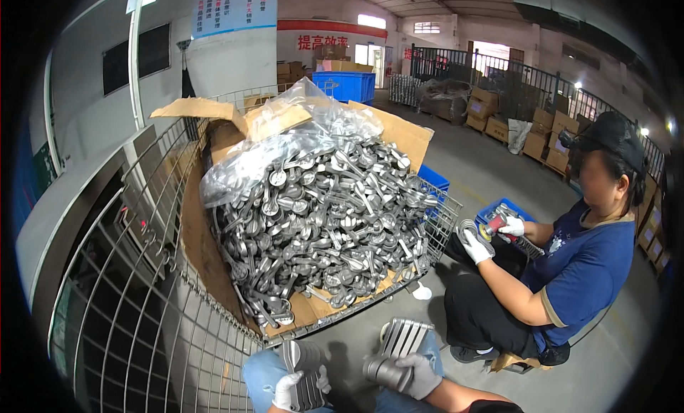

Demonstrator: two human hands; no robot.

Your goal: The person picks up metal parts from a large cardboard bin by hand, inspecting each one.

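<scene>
At the lower edge, my left hand [286, 393] in a white glove is closed round a stack of grey metal castings [305, 363], rounded at the top and ribbed below. To its right, my gloved right hand [422, 376] grips a second stack of grey metal castings [388, 372]. Bright parallel bars [407, 335] show just beyond that hand; they seem to belong to the same stack. Both stacks are over my knees. In front of me, a large heap of spoon-shaped metal castings [320, 221] fills a cardboard-lined wire cage [342, 319].
Clear plastic sheeting [285, 139] covers the heap's back. Wire mesh [142, 327] curves along my left. At right sits a co-worker [570, 270] in white gloves, holding a casting and a red tool [494, 226] beside a blue crate [520, 212]. Cartons [482, 103] stand farther back.
</scene>
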